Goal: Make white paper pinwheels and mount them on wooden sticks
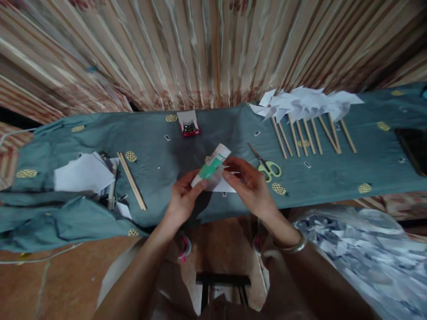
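Note:
My left hand (183,193) is closed around a green-and-white glue stick (211,165), which tilts up to the right. Below the tube, a white sheet of paper (218,183) lies over the tablecloth, partly covered by the tube and my fingers. At the paper's right side is my right hand (248,184), its fingers loosely curled and the thumb apart from the index finger. Nothing shows clearly in its grasp; whether it touches the paper is hard to tell. Just right of that hand lie scissors (267,166) with pale green handles.
Several white paper pinwheels (307,106) on sticks lie at the back right. A small open box of metal pins (189,128) stands at the back. To the left are stacked paper (83,173) and wooden sticks (131,180). A phone (412,149) lies far right; a bag of paper scraps (363,258) sits below.

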Motion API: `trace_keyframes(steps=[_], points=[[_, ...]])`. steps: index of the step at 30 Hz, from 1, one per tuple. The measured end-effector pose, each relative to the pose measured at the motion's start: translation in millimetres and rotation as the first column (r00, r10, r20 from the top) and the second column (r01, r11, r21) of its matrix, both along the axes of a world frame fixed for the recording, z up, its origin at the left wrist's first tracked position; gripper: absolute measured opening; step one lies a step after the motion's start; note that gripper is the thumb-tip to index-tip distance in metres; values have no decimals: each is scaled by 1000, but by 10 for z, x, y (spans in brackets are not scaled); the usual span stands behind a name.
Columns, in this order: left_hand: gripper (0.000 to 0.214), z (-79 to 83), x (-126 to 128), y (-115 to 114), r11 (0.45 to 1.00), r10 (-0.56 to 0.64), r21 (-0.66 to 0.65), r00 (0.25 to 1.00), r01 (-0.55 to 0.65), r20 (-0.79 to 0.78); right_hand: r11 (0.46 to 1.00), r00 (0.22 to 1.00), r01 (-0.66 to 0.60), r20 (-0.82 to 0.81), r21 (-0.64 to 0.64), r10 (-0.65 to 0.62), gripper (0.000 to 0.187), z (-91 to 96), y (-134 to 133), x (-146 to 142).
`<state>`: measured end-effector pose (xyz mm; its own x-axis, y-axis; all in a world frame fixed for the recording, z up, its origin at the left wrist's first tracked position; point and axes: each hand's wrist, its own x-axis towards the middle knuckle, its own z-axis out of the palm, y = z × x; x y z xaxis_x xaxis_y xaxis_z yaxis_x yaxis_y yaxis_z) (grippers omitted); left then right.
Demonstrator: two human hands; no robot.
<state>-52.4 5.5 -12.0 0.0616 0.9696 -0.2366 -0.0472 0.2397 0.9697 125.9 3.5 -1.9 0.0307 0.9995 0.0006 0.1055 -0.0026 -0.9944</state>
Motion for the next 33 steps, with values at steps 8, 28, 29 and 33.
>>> trace_keyframes(steps=[8, 28, 29, 33], points=[[43, 18, 331, -141, 993, -99, -43, 980, 108, 175, 966, 943, -106, -331, -235, 23, 32, -123, -39, 40], [35, -247, -405, 132, 887, 160, 388, 624, 248, -765, 906, 801, 44, -527, -422, -285, 37, -67, 22, 307], [35, -266, -430, 142, 870, 161, 393, 583, 296, -796, 910, 817, 41, -510, -414, -269, 37, -83, 29, 294], [46, -261, -410, 116, 822, 186, 419, 512, 386, -838, 962, 933, 135, -295, -239, -204, 34, -162, 57, 261]])
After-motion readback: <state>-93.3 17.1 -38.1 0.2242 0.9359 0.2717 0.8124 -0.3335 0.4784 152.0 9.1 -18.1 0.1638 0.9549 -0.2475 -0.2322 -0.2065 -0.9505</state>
